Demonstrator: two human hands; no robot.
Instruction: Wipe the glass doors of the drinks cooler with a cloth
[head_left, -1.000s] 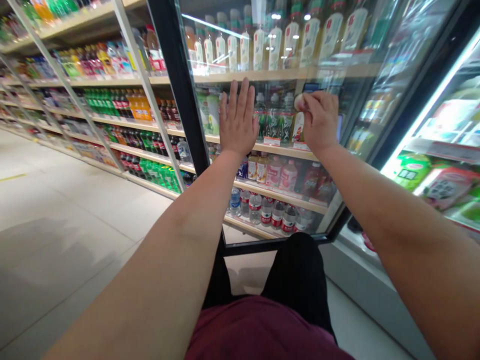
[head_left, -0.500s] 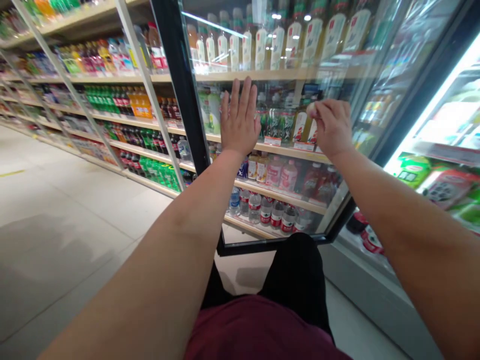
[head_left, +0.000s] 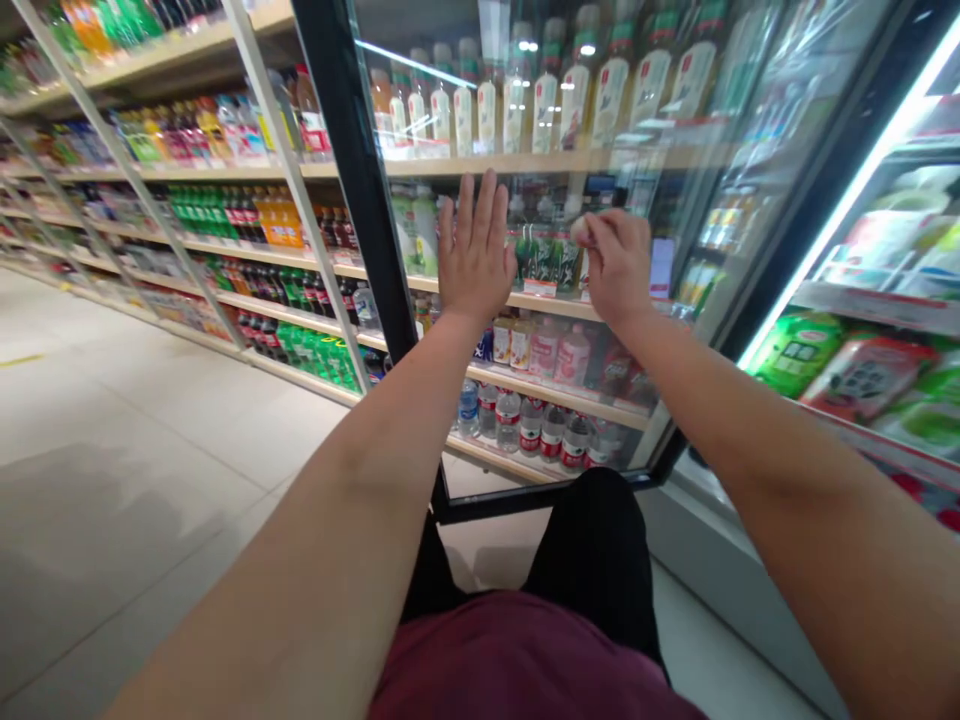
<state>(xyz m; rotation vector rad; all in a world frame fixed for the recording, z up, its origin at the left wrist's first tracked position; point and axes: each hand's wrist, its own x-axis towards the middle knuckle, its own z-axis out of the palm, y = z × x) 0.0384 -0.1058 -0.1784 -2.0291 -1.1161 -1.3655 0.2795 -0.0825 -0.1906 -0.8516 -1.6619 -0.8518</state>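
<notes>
The glass door of a fridge, framed in black, stands swung open in front of me. Flat against its pane, near the left side of the frame, lies my left hand, fingers stretched upward. My right hand is closed at the middle of the same pane, a little to the right of the left one. Between its thumb and fingertips shows a small whitish wad, mostly hidden by the fingers; its kind is unclear. Rows of drink bottles show through the glass.
Long shelves of bottled drinks run along the left. At the right is the lit fridge interior with green and red packages. My knee is close to the door's lower edge. Pale tiled floor stretches left.
My right hand has moved left across the pane, closer to my left hand, with the whitish wad still in its fingers. My left hand stays flat on the glass.
</notes>
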